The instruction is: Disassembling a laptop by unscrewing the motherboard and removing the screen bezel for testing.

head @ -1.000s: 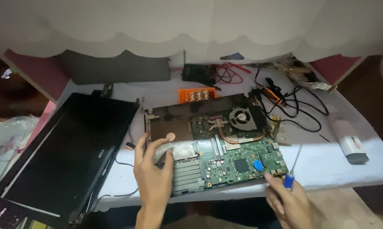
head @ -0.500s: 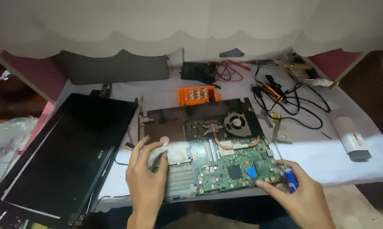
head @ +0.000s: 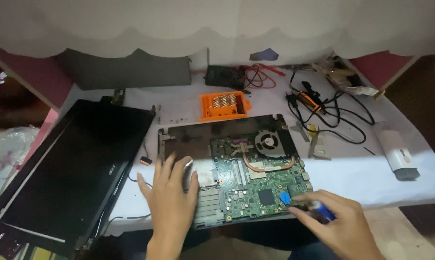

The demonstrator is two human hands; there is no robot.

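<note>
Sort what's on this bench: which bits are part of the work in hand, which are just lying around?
In hand:
- opened laptop base, left hand flat on it
- green circuit board
- blue-handled screwdriver, in the right hand, tip at the board

Lying about:
- detached screen panel
- orange bit holder
- black cables
- white-and-grey gadget
- dark pouch

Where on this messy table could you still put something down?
Bare cloth shows between the laptop base and the white device, and between the black screen panel and orange tray. The far right, with tangled cables, is crowded.
</note>
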